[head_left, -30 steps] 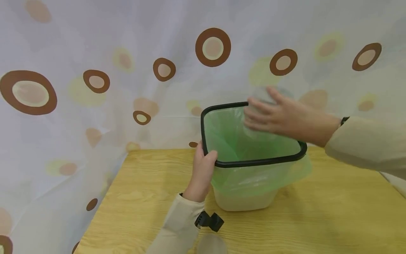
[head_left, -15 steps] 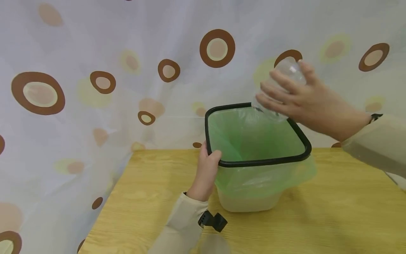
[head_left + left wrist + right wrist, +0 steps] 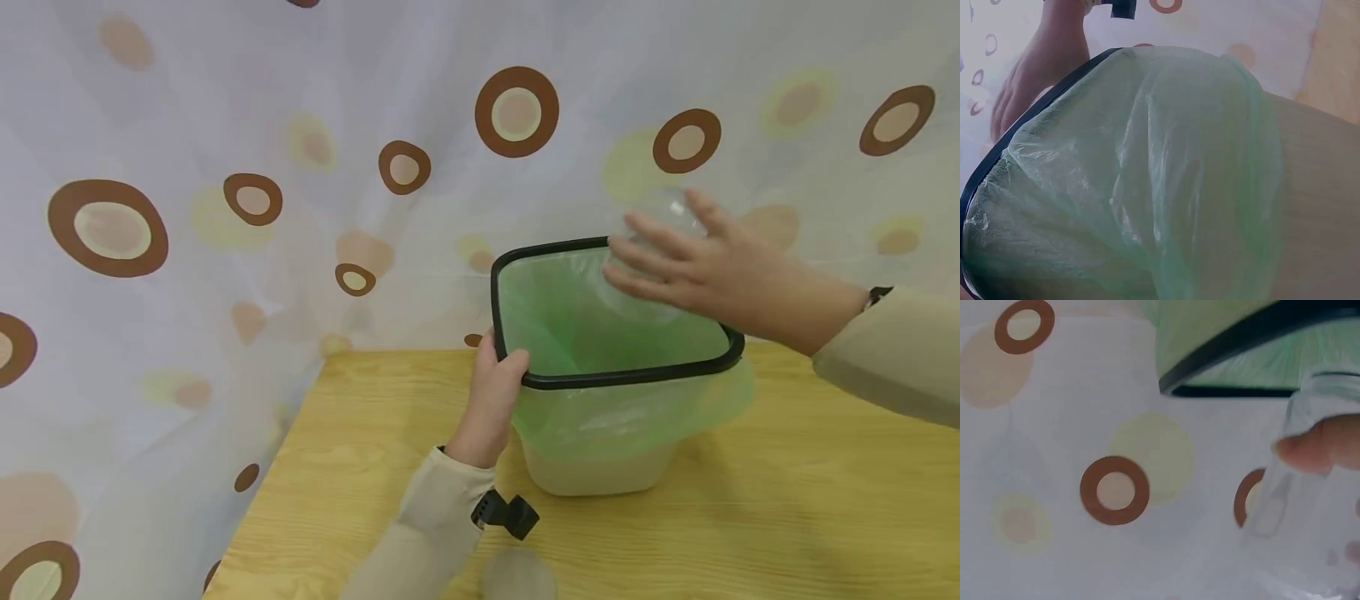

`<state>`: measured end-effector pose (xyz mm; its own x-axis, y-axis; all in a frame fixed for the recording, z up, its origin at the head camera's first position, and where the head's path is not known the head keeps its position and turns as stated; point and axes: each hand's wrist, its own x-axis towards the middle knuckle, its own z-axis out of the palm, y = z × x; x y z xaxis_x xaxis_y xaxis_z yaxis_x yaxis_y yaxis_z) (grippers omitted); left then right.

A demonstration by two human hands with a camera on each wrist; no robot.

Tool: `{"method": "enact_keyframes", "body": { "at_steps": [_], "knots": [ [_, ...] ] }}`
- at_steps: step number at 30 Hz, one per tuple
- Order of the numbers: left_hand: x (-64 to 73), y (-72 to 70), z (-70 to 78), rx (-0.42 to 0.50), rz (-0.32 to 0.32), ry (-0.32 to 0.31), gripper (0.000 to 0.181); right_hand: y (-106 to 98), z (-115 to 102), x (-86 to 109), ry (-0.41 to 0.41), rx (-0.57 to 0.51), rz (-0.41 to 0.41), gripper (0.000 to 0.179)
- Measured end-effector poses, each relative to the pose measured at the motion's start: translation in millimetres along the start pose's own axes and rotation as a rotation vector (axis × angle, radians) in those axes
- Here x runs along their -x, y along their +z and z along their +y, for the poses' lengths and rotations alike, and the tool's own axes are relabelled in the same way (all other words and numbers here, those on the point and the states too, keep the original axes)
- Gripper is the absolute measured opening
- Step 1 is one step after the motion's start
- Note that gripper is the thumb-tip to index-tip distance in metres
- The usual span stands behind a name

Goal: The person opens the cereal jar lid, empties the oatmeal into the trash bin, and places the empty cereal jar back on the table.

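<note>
A trash bin (image 3: 600, 475) with a black rim and a green plastic liner (image 3: 630, 421) stands on the table, seen in the head view. My left hand (image 3: 495, 400) grips the rim at its near left corner, thumb over the top. Above the far right part of the bin, my right hand (image 3: 712, 267) holds a clear jar (image 3: 1282, 506), its mouth tipped down toward the opening. In the right wrist view the thumb lies across the jar near its neck. Folded-over liner (image 3: 1147, 169) fills most of the left wrist view.
The wooden table (image 3: 810, 483) carries the bin. Behind it hangs a pale curtain (image 3: 427, 67) with brown rings. A dark wrist camera (image 3: 510, 514) sits on the left sleeve. A blurry pale round shape (image 3: 517, 575) shows at the bottom edge.
My right hand first rose up and to the right with the jar, then came down a little over the bin. My left hand keeps its hold on the rim.
</note>
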<state>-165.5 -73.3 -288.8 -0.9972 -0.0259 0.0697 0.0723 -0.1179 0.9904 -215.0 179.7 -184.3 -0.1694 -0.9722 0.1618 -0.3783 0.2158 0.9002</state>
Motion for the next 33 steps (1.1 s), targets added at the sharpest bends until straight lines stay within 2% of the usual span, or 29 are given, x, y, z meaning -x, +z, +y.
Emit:
{"method": "enact_keyframes", "body": {
  "at_steps": [2, 4, 7, 9, 14, 20, 25, 30, 33],
  "knots": [
    [1.6, 0.5, -1.0, 0.006, 0.001, 0.000, 0.056, 2.1, 0.4, 2.9, 0.123, -0.092, 0.076, 0.113],
    [2.7, 0.7, -1.2, 0.013, -0.001, 0.007, 0.058, 3.5, 0.5, 6.3, 0.222, -0.194, 0.159, 0.091],
    [4.0, 1.0, -1.6, 0.025, -0.012, 0.010, 0.057, 3.8, -3.2, 12.2, 0.310, -0.291, 0.246, 0.061],
    [5.2, 1.1, -2.1, 0.032, -0.022, 0.014, 0.056, 3.9, -6.1, 14.7, 0.358, -0.315, 0.316, 0.050],
    [9.9, -0.2, -2.7, 0.047, -0.040, 0.042, 0.053, 1.6, -11.7, 18.3, 0.482, -0.269, 0.389, 0.055],
    [15.9, -3.0, -2.6, 0.038, -0.031, 0.048, 0.059, -2.6, -19.1, 24.9, 0.584, -0.320, 0.421, 0.063],
    [20.0, -4.8, -3.5, 0.027, -0.024, 0.051, 0.060, -5.8, -23.1, 32.5, 0.626, -0.379, 0.391, 0.076],
    [24.0, -7.1, -5.2, 0.023, -0.031, 0.063, 0.060, -13.5, -26.3, 42.6, 0.679, -0.398, 0.308, 0.095],
    [25.7, -8.5, -6.8, 0.026, -0.040, 0.083, 0.059, -17.5, -28.9, 47.1, 0.709, -0.414, 0.305, 0.085]
  ]
}}
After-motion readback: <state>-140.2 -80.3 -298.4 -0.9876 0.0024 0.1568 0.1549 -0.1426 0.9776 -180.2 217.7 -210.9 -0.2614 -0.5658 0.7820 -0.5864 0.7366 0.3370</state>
